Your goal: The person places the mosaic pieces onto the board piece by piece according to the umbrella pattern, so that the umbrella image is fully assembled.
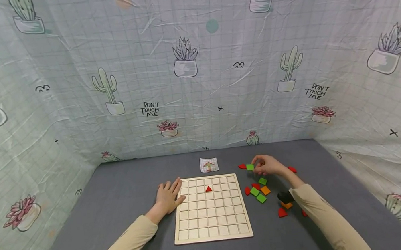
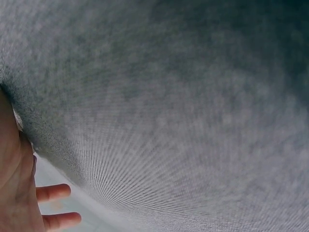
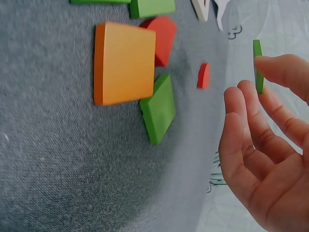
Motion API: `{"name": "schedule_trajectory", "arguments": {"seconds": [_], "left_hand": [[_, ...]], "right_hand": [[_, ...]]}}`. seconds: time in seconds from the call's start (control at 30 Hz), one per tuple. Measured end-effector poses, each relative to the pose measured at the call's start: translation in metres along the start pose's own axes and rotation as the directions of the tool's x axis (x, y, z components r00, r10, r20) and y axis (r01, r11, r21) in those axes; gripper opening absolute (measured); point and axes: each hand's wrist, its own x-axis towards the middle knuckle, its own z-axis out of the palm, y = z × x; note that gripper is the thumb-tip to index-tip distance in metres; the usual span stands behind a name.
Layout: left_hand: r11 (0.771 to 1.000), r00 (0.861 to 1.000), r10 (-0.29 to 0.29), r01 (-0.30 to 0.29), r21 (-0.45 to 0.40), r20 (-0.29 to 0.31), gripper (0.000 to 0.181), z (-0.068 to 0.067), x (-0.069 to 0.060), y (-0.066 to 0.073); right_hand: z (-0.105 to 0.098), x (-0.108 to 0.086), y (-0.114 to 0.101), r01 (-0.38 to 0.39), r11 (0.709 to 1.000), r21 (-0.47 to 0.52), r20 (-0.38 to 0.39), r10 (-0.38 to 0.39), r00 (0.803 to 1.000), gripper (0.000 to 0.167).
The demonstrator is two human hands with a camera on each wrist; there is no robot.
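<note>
Right hand (image 1: pixel 267 164) pinches 1 green tile (image 1: pixel 249 167) over counter (image 1: pixel 127 192); left hand (image 1: pixel 166 195), grip released, touches left edge of gridded board (image 1: pixel 211 212).

A grey worktop (image 1: pixel 130 188) carries a gridded board (image 1: pixel 211 211). Beyond the board lies a card (image 1: pixel 209 165); right of it, scattered coloured tiles (image 1: pixel 261 197).

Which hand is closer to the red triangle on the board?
Left. The left hand lies at the left edge of the board, left of the red triangle; the right hand is farther, beyond the right edge, pinching a green piece.
</note>
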Motion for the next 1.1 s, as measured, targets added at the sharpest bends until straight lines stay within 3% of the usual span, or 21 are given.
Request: {"name": "schedule_trajectory", "arguments": {"seconds": [0.23, 0.53, 1.1], "left_hand": [[0.999, 1.0, -0.005, 0.004, 0.05, 0.006, 0.064, 0.0, 0.0, 0.0], [0.999, 1.0, -0.01, 0.01, 0.054, 0.002, 0.063, 0.0, 0.0, 0.001], [0.997, 1.0, -0.023, 0.022, 0.079, 0.009, 0.063, -0.006, -0.005, 0.006]], "right_hand": [[0.007, -0.012, -0.008, 0.05, 0.998, 0.034, 0.01, -0.05, 0.999, 0.029], [0.029, -0.022, -0.025, 0.14, 0.99, 0.012, 0.044, -0.141, 0.989, 0.027], [0.076, -0.024, -0.055, 0.221, 0.975, -0.031, 0.087, -0.218, 0.972, 0.022]]}}
